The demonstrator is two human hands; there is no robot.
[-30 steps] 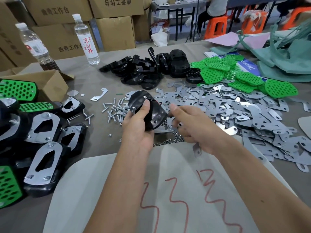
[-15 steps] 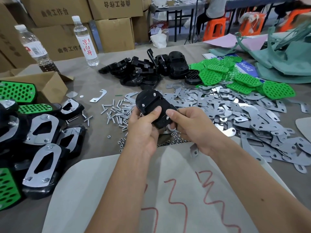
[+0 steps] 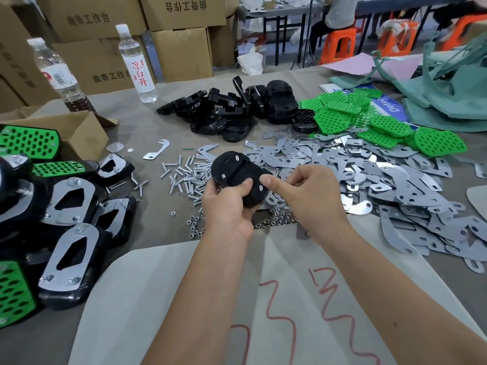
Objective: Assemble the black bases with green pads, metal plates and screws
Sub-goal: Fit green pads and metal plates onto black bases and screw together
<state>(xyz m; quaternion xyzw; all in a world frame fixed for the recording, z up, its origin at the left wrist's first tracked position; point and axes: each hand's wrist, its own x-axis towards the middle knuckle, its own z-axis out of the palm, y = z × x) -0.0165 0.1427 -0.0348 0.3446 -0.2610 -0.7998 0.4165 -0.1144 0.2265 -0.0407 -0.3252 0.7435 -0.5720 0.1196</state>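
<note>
My left hand (image 3: 227, 204) grips a black base (image 3: 235, 173) above the table, thumb on its top face; three screw ends stick up through it. My right hand (image 3: 307, 192) has its fingers curled and its thumb tip pressed against the base's right edge beside a screw. Loose screws (image 3: 184, 175) lie just left of the base, small nuts (image 3: 274, 219) below it. Metal plates (image 3: 369, 180) spread to the right. Green pads (image 3: 369, 119) are heaped at the far right, bare black bases (image 3: 232, 111) at the far middle.
Finished bases with plates and green pads (image 3: 60, 219) are stacked at the left. An open cardboard box (image 3: 79, 135) and two water bottles (image 3: 137, 64) stand at the far left. Pale sheets with red marks (image 3: 263, 299) lie in front of me. Green cloth (image 3: 448, 88) lies far right.
The base has turned flatter in my left hand and dropped slightly. My right hand moved in from the right until its thumb met the base's right edge.
</note>
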